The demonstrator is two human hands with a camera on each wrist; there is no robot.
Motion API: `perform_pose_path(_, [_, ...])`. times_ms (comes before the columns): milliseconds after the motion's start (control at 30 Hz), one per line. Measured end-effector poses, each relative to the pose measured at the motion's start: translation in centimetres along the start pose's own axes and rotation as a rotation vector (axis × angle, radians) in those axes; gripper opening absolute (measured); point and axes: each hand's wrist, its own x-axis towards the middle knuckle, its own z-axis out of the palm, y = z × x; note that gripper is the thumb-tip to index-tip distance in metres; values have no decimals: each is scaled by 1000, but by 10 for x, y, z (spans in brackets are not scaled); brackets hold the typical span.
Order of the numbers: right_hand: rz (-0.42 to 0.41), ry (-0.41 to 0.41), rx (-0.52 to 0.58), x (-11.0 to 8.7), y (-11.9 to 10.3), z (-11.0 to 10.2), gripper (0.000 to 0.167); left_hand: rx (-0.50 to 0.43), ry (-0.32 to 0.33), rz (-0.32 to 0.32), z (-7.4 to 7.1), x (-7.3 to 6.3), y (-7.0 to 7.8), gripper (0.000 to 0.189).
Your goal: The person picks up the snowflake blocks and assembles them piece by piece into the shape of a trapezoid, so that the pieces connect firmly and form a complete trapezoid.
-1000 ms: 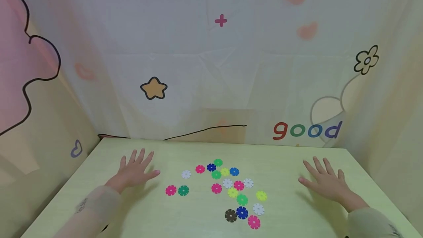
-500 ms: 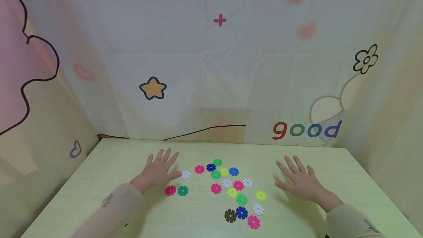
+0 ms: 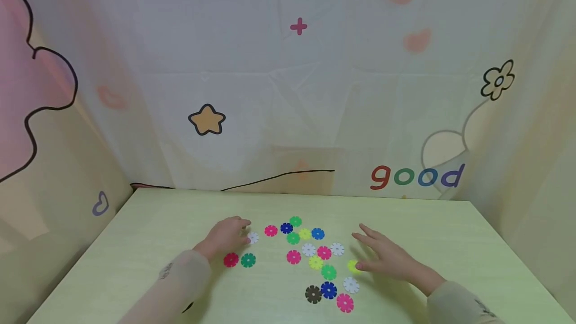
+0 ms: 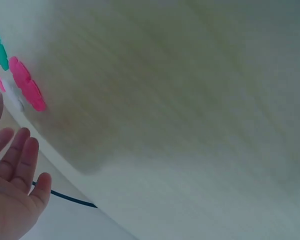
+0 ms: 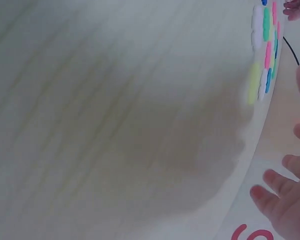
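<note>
Several notched plastic discs, like snowflake building pieces, lie flat on the pale wooden table in the head view. My left hand is over the left side, its thumb and fingers bent loosely beside a white disc; whether it touches the disc cannot be made out. Just below it are a pink disc and a dark green disc. At the right, my right hand reaches inward with fingers apart, its thumb partly covering a yellow disc. Nothing shows in its grasp in the right wrist view.
Between the hands lie more discs, among them a blue one and a light green one. A brown disc and a pink disc are nearest the front. A printed curtain hangs behind the table.
Both hands have moved inward from the table's sides towards the discs. The left fingers, spread before, are now bent near the white disc. The discs appear to lie as before.
</note>
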Motion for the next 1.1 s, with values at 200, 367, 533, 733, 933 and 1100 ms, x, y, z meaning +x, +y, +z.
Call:
perform_pose_path(200, [70, -7, 224, 4, 3, 1, 53, -124, -56, -65, -1, 4, 3, 45])
perform_pose_path(367, [152, -84, 400, 7, 7, 4, 45, -151, -60, -75, 1, 5, 3, 39])
perform_pose_path(533, [152, -143, 445, 9, 11, 8, 42, -144, -42, -76, 3, 7, 3, 34])
perform_pose_path(733, [119, -147, 427, 10, 12, 13, 37, -127, -25, -82, 5, 7, 4, 31])
perform_pose_path(933, [168, -104, 316, 14, 9, 19, 28, -102, -17, -82, 6, 8, 6, 29])
perform_pose_path(1100, [220, -80, 243, 15, 4, 22, 20, -63, -13, -71, 7, 10, 8, 28])
